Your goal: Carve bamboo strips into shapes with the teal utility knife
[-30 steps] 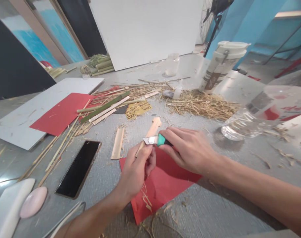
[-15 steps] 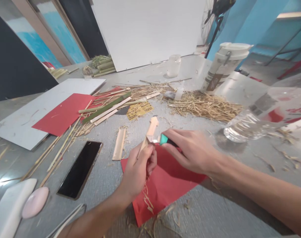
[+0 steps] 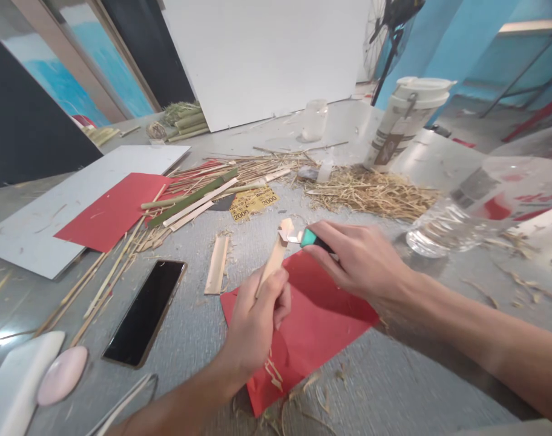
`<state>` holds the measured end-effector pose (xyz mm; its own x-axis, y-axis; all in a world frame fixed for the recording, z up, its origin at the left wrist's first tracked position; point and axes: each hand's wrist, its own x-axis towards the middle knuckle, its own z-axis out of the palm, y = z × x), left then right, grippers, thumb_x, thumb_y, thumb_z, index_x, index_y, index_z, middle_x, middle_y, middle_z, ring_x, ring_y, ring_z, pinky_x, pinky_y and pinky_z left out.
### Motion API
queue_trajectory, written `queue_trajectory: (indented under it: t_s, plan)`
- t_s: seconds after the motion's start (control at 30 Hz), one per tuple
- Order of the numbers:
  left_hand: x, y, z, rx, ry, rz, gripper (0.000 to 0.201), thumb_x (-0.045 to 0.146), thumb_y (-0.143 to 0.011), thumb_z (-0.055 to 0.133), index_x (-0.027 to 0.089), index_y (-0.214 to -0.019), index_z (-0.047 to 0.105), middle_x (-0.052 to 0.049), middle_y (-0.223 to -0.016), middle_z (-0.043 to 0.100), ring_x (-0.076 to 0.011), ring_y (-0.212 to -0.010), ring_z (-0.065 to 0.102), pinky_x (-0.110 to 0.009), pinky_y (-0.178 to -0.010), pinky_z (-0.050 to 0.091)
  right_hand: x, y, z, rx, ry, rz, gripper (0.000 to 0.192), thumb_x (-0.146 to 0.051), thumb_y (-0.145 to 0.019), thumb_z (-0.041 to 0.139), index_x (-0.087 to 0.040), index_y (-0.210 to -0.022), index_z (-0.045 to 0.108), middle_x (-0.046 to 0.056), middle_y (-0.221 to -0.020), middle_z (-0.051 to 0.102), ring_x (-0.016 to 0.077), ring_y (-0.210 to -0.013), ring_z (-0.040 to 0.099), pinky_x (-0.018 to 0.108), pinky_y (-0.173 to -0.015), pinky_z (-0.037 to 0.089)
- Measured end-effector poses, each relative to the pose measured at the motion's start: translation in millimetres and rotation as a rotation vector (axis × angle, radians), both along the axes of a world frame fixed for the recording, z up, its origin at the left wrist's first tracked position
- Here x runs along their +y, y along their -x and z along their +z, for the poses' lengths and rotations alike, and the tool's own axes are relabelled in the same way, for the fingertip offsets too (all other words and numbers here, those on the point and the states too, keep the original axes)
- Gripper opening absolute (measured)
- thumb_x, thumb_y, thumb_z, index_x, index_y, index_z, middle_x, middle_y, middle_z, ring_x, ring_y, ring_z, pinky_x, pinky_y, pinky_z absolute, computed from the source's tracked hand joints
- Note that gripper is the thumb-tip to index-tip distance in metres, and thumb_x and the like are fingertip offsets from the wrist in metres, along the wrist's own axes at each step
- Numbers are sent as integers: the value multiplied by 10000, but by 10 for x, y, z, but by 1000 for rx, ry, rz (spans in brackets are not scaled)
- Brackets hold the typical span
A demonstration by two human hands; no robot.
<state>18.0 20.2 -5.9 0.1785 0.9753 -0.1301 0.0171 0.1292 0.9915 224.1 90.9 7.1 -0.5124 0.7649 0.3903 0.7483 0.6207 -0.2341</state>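
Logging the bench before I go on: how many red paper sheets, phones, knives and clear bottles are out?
Red paper sheets: 2
Phone: 1
Knife with teal handle: 1, in the right hand
Clear plastic bottle: 1, lying on its side
Total: 5

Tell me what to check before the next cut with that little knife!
1. Left hand grips the bamboo strip low down, well below the blade: ok.
2. Right hand wraps the green-handled knife firmly: ok.
3. Blade sits at the strip's far tip, edge pointing away from the body: ok.
4. Red paper lies under the hands to catch shavings: ok.
5. Phone lies off to the left, apart from the blade: ok.
6. Blade sharpness: cannot tell.
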Motion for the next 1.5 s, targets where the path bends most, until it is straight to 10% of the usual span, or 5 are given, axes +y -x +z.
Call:
queue_trajectory:
  t_s: [0.2,0.57,0.77,1.5]
  plan:
    - [28,11,-4,69,-24,55,448,432,-1105,444,244,-700,424,56,-564,400,-129,-530,379,-310,-554,319,-112,99,-15,-4,88,179,480,-511,-1151,303,-202,-932,598,47,-775,662,164,-608,524,337,-580,236]
    - [-19,-29,33,95,-47,55,471,481,-1091,461,248,-687,392,52,-558,378,-128,-531,368,-314,-544,298,-8,19,-7,-56,-49,-32,466,-532,-1143,323,-209,-955,601,49,-751,647,174,-604,509,334,-573,215]
    - [28,-5,21,124,-35,95,411,423,-1091,441,255,-719,397,53,-570,400,-133,-537,382,-308,-551,319,-121,116,-21,-54,61,179,505,-522,-1156,268,-203,-917,578,45,-781,657,165,-619,532,336,-586,246]
    - [9,15,-2,213,-53,81,449,499,-1109,428,255,-733,395,60,-580,398,-128,-544,376,-310,-546,302,17,24,-8,-102,94,-14,426,-507,-1136,331,-211,-922,551,45,-771,634,169,-612,481,336,-591,178]
